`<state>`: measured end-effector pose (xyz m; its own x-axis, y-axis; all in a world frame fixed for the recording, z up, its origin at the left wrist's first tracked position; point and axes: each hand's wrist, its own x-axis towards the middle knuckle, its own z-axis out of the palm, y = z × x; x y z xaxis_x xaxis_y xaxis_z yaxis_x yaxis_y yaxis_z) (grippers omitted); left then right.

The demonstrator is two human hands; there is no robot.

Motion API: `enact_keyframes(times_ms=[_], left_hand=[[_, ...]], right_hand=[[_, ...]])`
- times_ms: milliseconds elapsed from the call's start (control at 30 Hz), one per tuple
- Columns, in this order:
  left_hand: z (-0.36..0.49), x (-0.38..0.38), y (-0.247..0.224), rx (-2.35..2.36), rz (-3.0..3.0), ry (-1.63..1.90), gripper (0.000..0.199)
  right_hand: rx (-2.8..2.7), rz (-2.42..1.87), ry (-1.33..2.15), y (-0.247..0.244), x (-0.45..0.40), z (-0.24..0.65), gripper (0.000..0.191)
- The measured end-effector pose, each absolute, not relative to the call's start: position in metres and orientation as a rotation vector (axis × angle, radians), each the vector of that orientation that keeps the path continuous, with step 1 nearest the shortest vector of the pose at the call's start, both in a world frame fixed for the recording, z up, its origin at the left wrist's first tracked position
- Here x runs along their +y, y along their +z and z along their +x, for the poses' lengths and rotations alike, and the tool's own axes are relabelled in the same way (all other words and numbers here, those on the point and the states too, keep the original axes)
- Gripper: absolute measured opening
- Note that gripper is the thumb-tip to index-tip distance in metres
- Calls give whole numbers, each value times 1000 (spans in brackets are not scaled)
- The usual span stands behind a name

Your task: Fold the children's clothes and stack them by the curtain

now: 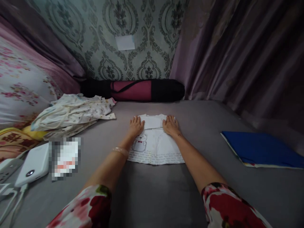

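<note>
We have a broad grey cloth-covered surface [152,193] carrying everything. Along its far edge lies a long black-and-maroon fabric roll bag [139,95] with a black strap. Toward the far left corner we see a loose heap of pale, small-patterned clothes [78,110]; by the right edge, a flat bright-blue item with a pale underside [261,148], folder or folded cloth, cannot tell. Next down in size: the small white fabric garment with printed lettering along its hem [163,148], lying flat near the middle, nearer the far edge than the heap's corner is to us, well apart from heap and blue item. Its upper part has a white layer folded across. Smallest, the hands: left hand [136,127] and right hand [171,125] are apart, palms down, fingers a bit spread, one on each upper side of the garment, gripping nothing that we can see. We judge the step as pressing the folded layer flat; the next move calls for lifting both palms evenly so the layer doesn't drag. Neckline points to the far edge, hem to the near edge, neck-to-hem line running straight away from us; foreshortening, so we can't tell if that's the long axis.
</note>
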<state>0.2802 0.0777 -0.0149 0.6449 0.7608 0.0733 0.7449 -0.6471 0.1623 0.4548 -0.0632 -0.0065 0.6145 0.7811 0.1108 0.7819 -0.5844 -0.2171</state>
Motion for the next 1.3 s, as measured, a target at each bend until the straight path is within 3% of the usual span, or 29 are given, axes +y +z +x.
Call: enact_keyframes(times_ms=[333,467,800,1033,1300], left_hand=[[262,81,-9,1116,2713,208,65],[233,75,-11,1009,2754,209,72],[173,48,-5,1090,2794,78,62],[212,-19,13,606,2995,271,54],[230,-32,3,670,2993,65,55]], right_hand=[[-1354,-2468,264,1,-87,465,64],[-1467,-2407,193,-6,-119,462,68],[-1627,-2379,89,-3,-198,430,61],[-1810,-2222,8,24,-161,377,59],[-1919,-2233,106,2,-137,366,59]])
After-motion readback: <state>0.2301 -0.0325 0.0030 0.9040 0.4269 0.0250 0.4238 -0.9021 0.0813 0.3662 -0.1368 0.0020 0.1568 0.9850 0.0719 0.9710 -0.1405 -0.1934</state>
